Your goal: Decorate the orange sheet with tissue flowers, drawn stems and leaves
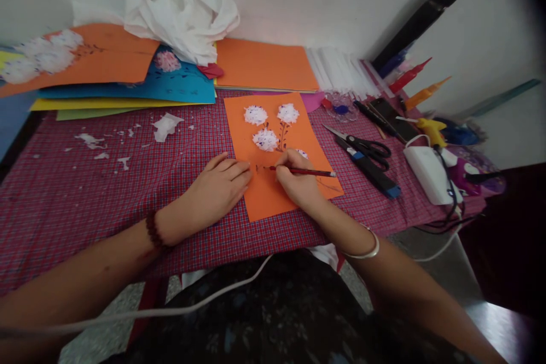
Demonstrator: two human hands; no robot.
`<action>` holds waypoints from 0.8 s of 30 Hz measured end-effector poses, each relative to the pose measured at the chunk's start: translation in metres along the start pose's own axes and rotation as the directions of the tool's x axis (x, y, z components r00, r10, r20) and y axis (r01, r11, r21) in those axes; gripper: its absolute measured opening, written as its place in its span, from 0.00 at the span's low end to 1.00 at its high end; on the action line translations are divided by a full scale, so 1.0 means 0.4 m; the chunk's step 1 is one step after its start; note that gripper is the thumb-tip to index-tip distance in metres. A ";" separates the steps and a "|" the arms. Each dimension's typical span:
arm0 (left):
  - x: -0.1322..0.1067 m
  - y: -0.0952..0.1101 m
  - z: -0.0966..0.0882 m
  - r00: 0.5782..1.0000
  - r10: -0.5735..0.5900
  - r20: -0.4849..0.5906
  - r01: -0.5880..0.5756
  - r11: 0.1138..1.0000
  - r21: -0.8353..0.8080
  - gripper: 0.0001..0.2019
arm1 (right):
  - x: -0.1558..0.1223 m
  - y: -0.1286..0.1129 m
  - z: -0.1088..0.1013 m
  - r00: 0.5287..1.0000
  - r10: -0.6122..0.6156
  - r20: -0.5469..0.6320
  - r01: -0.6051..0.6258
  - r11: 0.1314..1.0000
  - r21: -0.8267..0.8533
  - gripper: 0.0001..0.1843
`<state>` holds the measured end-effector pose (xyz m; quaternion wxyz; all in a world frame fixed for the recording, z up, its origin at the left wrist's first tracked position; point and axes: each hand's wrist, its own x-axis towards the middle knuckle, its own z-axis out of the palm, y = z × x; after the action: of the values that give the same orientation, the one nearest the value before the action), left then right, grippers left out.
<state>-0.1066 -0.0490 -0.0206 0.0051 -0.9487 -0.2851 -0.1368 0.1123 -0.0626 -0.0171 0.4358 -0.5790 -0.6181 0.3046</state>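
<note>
On the table lies an orange sheet of paper (pixel 267 199) with several white paper flowers (pixel 265 140) and dark painted stems and leaves. My right hand (pixel 297 181) is closed around a thin dark red paintbrush (pixel 313 172), its tip at small dark strokes on the sheet's left part. One flower is partly hidden behind this hand. Flat beside the strokes rests my left hand (pixel 222 185), its fingers stretched out and their tips over the sheet's left edge.
Scissors (pixel 369 147) and a dark cutter knife (pixel 371 173) lie right of the sheet. Further right stand a white power box (pixel 430 173) and a yellow glue gun (pixel 431 129). Coloured sheets (pixel 179 82) and crumpled white tissue (pixel 179 8) sit at the back. Tissue scraps (pixel 166 126) are scattered leftward.
</note>
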 end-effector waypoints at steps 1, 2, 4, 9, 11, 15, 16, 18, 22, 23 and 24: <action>0.000 0.001 -0.001 1.000 -0.001 0.000 0.001 1.000 -0.001 0.15 | 0.000 0.000 -0.001 1.000 0.009 0.006 -0.009 1.000 0.020 0.06; 0.001 0.001 -0.001 1.000 -0.004 0.001 0.004 1.000 -0.002 0.15 | 0.000 -0.001 -0.001 1.000 0.020 0.015 -0.020 0.999 0.040 0.06; 0.002 0.002 -0.003 1.000 -0.012 0.003 0.012 1.000 -0.005 0.15 | 0.000 -0.002 -0.002 0.999 0.033 0.040 -0.036 0.997 0.067 0.05; 0.004 0.003 -0.005 1.000 -0.021 0.014 0.022 1.000 -0.009 0.16 | 0.000 -0.006 -0.002 0.999 -0.004 0.041 0.004 1.000 0.021 0.05; 0.004 0.003 -0.005 1.000 -0.017 0.011 0.017 1.000 -0.006 0.16 | 0.001 -0.007 -0.002 1.000 -0.004 0.025 0.004 1.000 0.004 0.05; 0.002 0.002 -0.003 1.000 -0.003 0.001 0.003 1.000 0.007 0.16 | 0.001 -0.006 -0.002 0.999 0.005 0.048 -0.006 1.000 0.021 0.05; 0.002 0.002 -0.002 1.000 -0.002 0.001 0.002 1.000 0.009 0.16 | 0.001 -0.006 -0.003 0.999 0.001 0.046 -0.002 1.000 0.026 0.05; 0.002 0.002 -0.001 1.000 -0.003 0.005 0.003 1.000 0.008 0.15 | 0.000 -0.006 -0.004 0.999 -0.005 0.034 0.004 1.000 0.029 0.05; 0.001 0.001 -0.001 1.000 -0.006 0.007 0.006 1.000 -0.007 0.15 | 0.001 -0.005 -0.007 0.999 0.005 0.040 -0.006 1.000 0.030 0.05; 0.001 0.002 -0.002 1.000 -0.007 0.007 0.007 1.000 -0.008 0.15 | 0.001 -0.005 -0.007 0.999 0.005 0.042 -0.007 0.999 0.039 0.05; 0.002 0.002 -0.002 1.000 -0.007 0.009 0.007 1.000 -0.008 0.15 | 0.000 -0.004 -0.007 0.999 0.006 0.043 -0.008 0.999 0.053 0.05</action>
<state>-0.1059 -0.0493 -0.0194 -0.0005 -0.9483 -0.2880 -0.1335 0.1139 -0.0631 -0.0144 0.4365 -0.5627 -0.6171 0.3347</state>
